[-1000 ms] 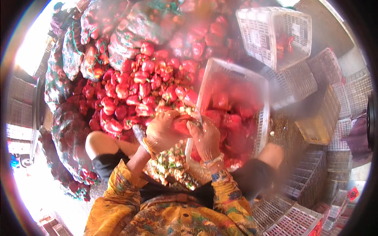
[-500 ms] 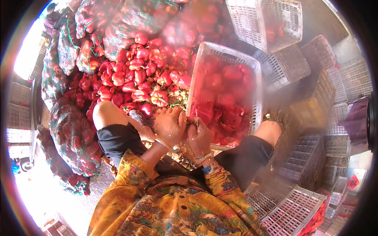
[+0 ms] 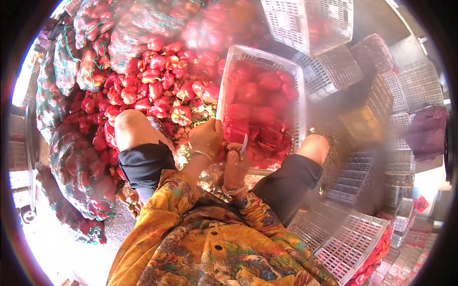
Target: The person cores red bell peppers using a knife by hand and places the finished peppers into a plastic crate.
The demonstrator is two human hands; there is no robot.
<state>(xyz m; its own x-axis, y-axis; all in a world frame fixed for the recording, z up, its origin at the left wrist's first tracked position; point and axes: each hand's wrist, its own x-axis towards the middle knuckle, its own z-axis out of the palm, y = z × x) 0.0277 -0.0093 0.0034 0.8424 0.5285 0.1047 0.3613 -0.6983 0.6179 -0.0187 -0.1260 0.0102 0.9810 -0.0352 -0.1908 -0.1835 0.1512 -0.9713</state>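
Note:
My right hand, in a pale knit glove, is closed round a small knife whose blade points up past the fingers. My gloved left hand is beside the near left corner of a white plastic crate. Its fingers are curled, and what they hold, if anything, is hidden. Some red shows between the hands, too unclear to name. Cut red bell peppers fill much of the crate. A pile of whole red bell peppers lies ahead and left of my hands.
Mesh sacks of peppers line the left side. At the upper right stand a white crate and a yellow crate. Another crate is beside me at the lower right. Pepper scraps litter the floor between my knees.
My hands have drawn apart slightly, the left shifting up from the right. The knife blade now shows more clearly above my right hand. The whole view has shifted a little.

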